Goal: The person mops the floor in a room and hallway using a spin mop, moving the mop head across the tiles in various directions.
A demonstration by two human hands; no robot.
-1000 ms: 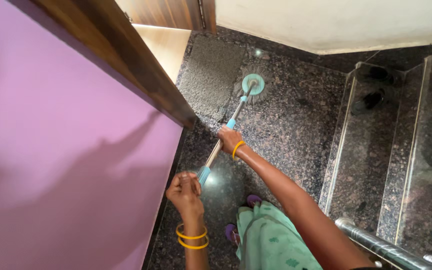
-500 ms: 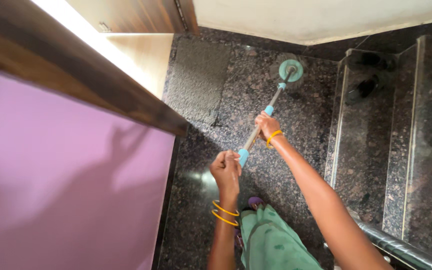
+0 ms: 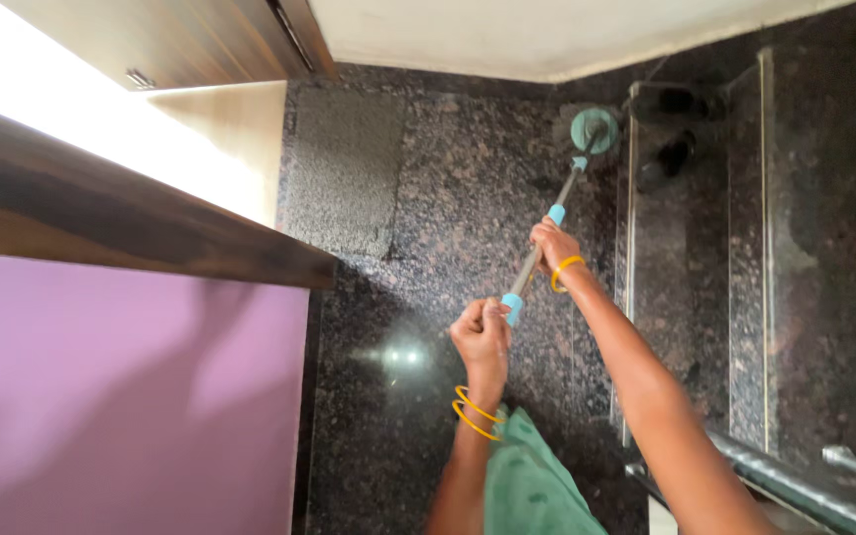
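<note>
At centre frame the left hand (image 3: 482, 337) is clenched around the top of the mop (image 3: 557, 208) handle; the right hand (image 3: 553, 244) is wrapped around the shaft above it. The mop head (image 3: 594, 130) sits at upper right on the granite floor (image 3: 448, 198), touching the first step (image 3: 686, 248). Short strokes with steady downward pressure suit this corner. A doormat (image 3: 341, 168) lies at upper left; dark footwear (image 3: 668, 159) on the step crowds the head.

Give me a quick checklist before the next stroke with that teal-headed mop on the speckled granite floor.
1. Left hand closed on the teal grip end of the metal-handled mop: ok.
2. Right hand gripping the shaft further down: ok.
3. Round teal mop head down on the dark speckled granite floor: ok.
4. Mop head free of the stair edge: not ok, it sits right against it.
5. Dark shoes on the step apart from the head: ok, but near.
6. Floor wet or dry: cannot tell.
</note>
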